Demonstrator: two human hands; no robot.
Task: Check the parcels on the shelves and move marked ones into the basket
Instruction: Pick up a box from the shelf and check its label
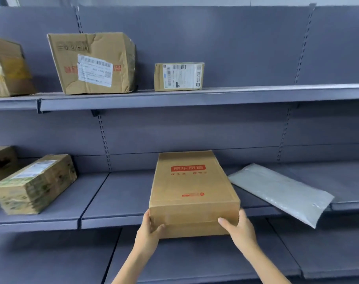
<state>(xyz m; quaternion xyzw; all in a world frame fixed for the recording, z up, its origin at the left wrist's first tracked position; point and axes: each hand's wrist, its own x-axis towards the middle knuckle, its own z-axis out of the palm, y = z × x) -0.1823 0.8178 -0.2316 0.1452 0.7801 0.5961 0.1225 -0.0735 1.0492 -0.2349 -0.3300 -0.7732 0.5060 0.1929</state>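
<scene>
I am facing grey metal shelving [195, 95] with a slotted back panel, three tiers in sight. On the middle shelf [117, 193], dead ahead, lies the parcel I am handling: a flat brown cardboard box with red print [192, 187] on its top face, its near end overhanging the shelf lip towards me. I judge it stiff and fairly light; the panels look square and uncrushed, so it should take a squeeze at the sides without buckling. The plain cardboard ought to give decent friction. The best hold is where I have it, at the two near corners, though sliding deeper along the long sides would steady it if I need to tip it to look for a mark. I see no mark on the top face.

My left hand [149, 230] grips the near left corner, thumb on the front face, fingers wrapped round the side. My right hand [239, 228] grips the near right corner likewise, thumb lying across the front.

Just beside the box to the right, a grey poly mailer [283, 193] hangs over the edge. Well apart on the left sits a taped printed carton [35, 185]. Above are a dented labelled carton [92, 62] and a small labelled box [178, 76]. No basket is in view.
</scene>
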